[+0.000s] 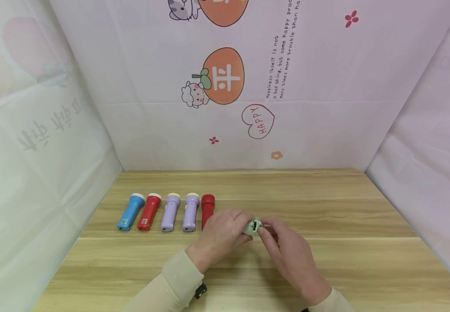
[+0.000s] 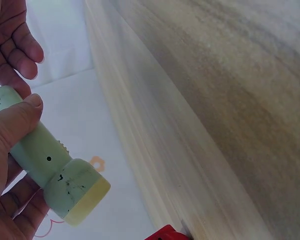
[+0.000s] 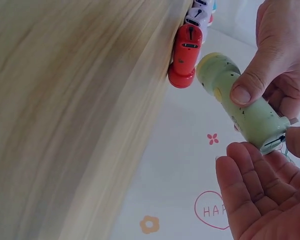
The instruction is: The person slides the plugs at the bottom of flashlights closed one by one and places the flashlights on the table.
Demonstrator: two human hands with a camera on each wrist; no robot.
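A pale green flashlight [image 2: 37, 150] with a cream-yellow lens rim is held above the table. My left hand [image 1: 225, 232] grips its body, the thumb [image 3: 250, 87] lying along the side. At the tail end, my right hand [image 1: 287, 251] pinches with thumb and index finger; its other fingers [image 3: 240, 185] extend loosely. The right wrist view shows a slot in the tail and a small grey tab [image 3: 294, 120] sticking out beside the right thumb. To the left stands a red flashlight [image 1: 208, 206], partly hidden by my left hand in the head view.
In the same row lie two lilac flashlights [image 1: 170, 212], a red one with a white rim [image 1: 149, 212] and a blue one [image 1: 131, 212]. The wooden table [image 1: 345, 208] meets a printed white cloth [image 1: 150, 130] at the back, with cloth on both sides.
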